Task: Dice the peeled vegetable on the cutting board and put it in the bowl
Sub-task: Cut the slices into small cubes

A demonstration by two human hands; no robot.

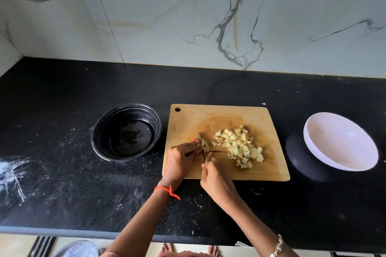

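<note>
A wooden cutting board lies on the black counter. A pile of pale yellow diced vegetable covers its right half. My left hand holds down a small uncut piece of the vegetable with curled fingertips. My right hand grips the handle of a knife, whose blade stands right against that piece, beside my left fingertips. An empty white bowl sits tilted to the right of the board.
A black round bowl, empty and wet-looking, stands left of the board. The white bowl leans on a dark round object. White smears mark the counter at far left. A marble wall backs the counter; its front edge runs below my forearms.
</note>
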